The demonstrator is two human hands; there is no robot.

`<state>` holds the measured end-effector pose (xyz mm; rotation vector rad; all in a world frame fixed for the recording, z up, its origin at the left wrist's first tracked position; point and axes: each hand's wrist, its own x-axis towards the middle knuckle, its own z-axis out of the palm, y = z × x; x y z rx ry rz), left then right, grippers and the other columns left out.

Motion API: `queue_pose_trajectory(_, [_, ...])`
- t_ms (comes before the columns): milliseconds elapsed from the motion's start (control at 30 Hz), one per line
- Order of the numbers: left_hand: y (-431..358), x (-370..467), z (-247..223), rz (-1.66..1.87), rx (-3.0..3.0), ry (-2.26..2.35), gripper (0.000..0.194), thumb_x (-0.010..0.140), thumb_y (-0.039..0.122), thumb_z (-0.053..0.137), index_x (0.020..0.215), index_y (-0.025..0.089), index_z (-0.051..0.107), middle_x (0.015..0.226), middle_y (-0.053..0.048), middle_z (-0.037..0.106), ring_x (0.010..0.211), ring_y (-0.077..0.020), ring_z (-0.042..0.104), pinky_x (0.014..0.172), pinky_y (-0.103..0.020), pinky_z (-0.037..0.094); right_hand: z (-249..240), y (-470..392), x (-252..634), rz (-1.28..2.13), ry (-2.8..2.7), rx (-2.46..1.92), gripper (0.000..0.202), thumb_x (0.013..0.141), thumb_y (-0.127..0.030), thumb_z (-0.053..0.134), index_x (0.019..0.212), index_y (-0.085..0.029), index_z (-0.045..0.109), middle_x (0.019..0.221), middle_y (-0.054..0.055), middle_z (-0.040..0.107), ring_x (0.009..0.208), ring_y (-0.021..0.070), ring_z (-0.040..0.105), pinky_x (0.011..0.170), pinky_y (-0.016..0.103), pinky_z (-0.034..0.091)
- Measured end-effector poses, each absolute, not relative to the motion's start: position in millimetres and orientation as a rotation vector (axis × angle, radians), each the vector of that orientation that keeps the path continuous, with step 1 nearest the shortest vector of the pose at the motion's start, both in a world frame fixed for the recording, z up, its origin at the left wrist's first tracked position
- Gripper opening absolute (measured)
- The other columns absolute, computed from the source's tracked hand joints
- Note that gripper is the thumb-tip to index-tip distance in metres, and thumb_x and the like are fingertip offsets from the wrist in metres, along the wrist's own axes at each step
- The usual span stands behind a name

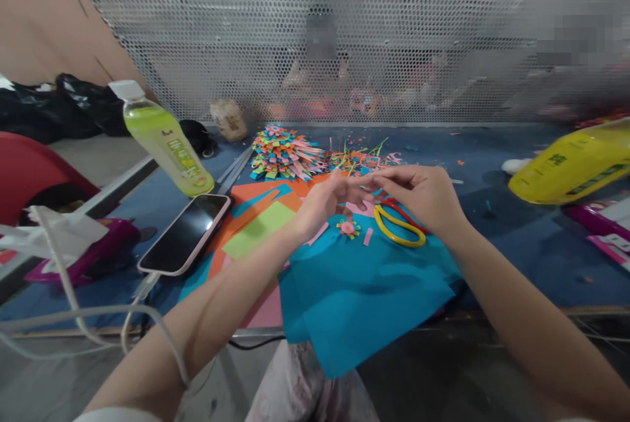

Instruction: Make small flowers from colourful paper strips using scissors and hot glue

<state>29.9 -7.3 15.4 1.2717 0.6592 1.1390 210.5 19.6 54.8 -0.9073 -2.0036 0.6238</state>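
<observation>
My left hand [327, 204] and my right hand [423, 195] meet at the fingertips above the paper. The right thumb and fingers are pinched together; the left fingers are loosely curled against them. Whatever they hold is too small to make out. Just below lies a small paper flower [348, 229] with a pink middle and a fringed edge. Beside it is a short pink paper strip [368, 237]. Scissors with yellow and red handles [401, 228] rest partly under my right hand. Blue paper sheets [364, 297] overhang the table's front edge.
Behind my hands stand a heap of fringed paper flowers [283, 154] and loose paper scraps [357, 158]. At left are a green drink bottle [165, 140], a phone [184, 235] with a white cable, and a tissue pack [73, 245]. A yellow bottle [571, 163] lies at right.
</observation>
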Motion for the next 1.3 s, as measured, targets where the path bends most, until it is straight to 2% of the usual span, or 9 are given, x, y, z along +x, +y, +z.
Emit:
queue_pose_trajectory(167, [-8.2, 29.3, 11.9, 1.179, 1.362, 0.753, 0.060, 0.086, 0.062, 0.035, 0.118, 0.019, 0.062, 0.093, -0.011, 0.070, 0.079, -0.0179, 0.059, 0.063, -0.027, 0.042, 46.2, 29.7, 208.1, 0.166, -2.142, -0.851, 0.016, 0.081, -0.016, 0.055, 0.081, -0.022, 0.069, 0.079, 0.001, 0.072, 0.070, 0.0156, 0.066, 0.063, 0.027, 0.050])
queue_pose_trajectory(333, [-8.8, 30.5, 8.6, 1.104, 1.437, 0.848, 0.061, 0.085, 0.062, 0.036, 0.119, 0.019, 0.062, 0.097, -0.012, 0.070, 0.080, -0.0182, 0.059, 0.063, -0.027, 0.043, 30.7, 35.1, 209.3, -0.220, -2.184, -0.848, 0.019, 0.082, -0.018, 0.050, 0.068, -0.020, 0.062, 0.066, 0.004, 0.067, 0.064, 0.0177, 0.062, 0.060, 0.029, 0.045])
queue_pose_trajectory(433, [-8.1, 31.8, 7.6, 1.108, 1.416, 0.808, 0.061, 0.085, 0.062, 0.037, 0.117, 0.019, 0.064, 0.098, -0.013, 0.070, 0.079, -0.0180, 0.059, 0.061, -0.026, 0.043, 27.6, 35.1, 211.0, -0.283, -2.157, -0.811, 0.018, 0.081, -0.018, 0.049, 0.070, -0.020, 0.062, 0.068, 0.006, 0.067, 0.069, 0.0196, 0.063, 0.066, 0.032, 0.048])
queue_pose_trajectory(533, [-6.5, 31.4, 8.4, 1.126, 1.318, 0.708, 0.062, 0.086, 0.063, 0.033, 0.116, 0.019, 0.065, 0.098, -0.012, 0.069, 0.080, -0.0184, 0.059, 0.061, -0.026, 0.043, 29.9, 32.5, 212.8, -0.071, -2.052, -0.811, 0.014, 0.079, -0.017, 0.053, 0.074, -0.022, 0.065, 0.071, 0.003, 0.069, 0.067, 0.0178, 0.064, 0.065, 0.031, 0.051])
queue_pose_trajectory(700, [-4.1, 29.5, 12.2, 1.128, 1.163, 0.650, 0.064, 0.087, 0.061, 0.028, 0.106, 0.016, 0.069, 0.098, -0.012, 0.069, 0.079, -0.0178, 0.057, 0.062, -0.026, 0.043, 35.6, 28.0, 214.7, 0.617, -1.891, -0.823, 0.010, 0.078, -0.022, 0.058, 0.078, -0.022, 0.068, 0.077, 0.001, 0.072, 0.063, 0.0158, 0.067, 0.057, 0.029, 0.057])
queue_pose_trajectory(800, [-3.0, 29.3, 13.0, 1.122, 1.113, 0.647, 0.066, 0.087, 0.063, 0.028, 0.103, 0.015, 0.070, 0.099, -0.013, 0.068, 0.078, -0.0181, 0.058, 0.061, -0.027, 0.043, 37.0, 27.8, 215.5, 0.887, -1.827, -0.805, 0.008, 0.076, -0.026, 0.063, 0.078, -0.021, 0.069, 0.070, 0.001, 0.071, 0.059, 0.0160, 0.067, 0.057, 0.031, 0.059])
queue_pose_trajectory(1033, [-2.6, 28.1, 13.7, 1.170, 0.995, 0.617, 0.061, 0.087, 0.061, 0.031, 0.092, 0.014, 0.071, 0.096, -0.013, 0.069, 0.078, -0.0189, 0.061, 0.062, -0.028, 0.044, 34.5, 30.5, 218.2, 1.100, -1.760, -0.813, 0.004, 0.073, -0.028, 0.070, 0.077, -0.029, 0.071, 0.062, -0.002, 0.068, 0.056, 0.0170, 0.066, 0.060, 0.036, 0.060])
queue_pose_trajectory(1200, [-2.8, 28.3, 15.9, 1.194, 0.935, 0.605, 0.059, 0.086, 0.059, 0.034, 0.086, 0.014, 0.071, 0.091, -0.012, 0.069, 0.075, -0.0186, 0.061, 0.063, -0.029, 0.045, 24.8, 37.3, 220.6, 1.195, -1.772, -0.806, 0.015, 0.076, -0.031, 0.067, 0.089, -0.025, 0.072, 0.073, 0.000, 0.072, 0.064, 0.0170, 0.069, 0.065, 0.035, 0.061])
queue_pose_trajectory(1300, [-2.6, 28.1, 19.1, 1.217, 0.861, 0.634, 0.062, 0.087, 0.060, 0.030, 0.081, 0.013, 0.070, 0.087, -0.011, 0.069, 0.074, -0.0186, 0.062, 0.063, -0.030, 0.045, 22.7, 40.0, 221.2, 1.265, -1.766, -0.779, 0.019, 0.077, -0.035, 0.067, 0.092, -0.023, 0.071, 0.074, 0.002, 0.072, 0.065, 0.0177, 0.070, 0.063, 0.034, 0.061])
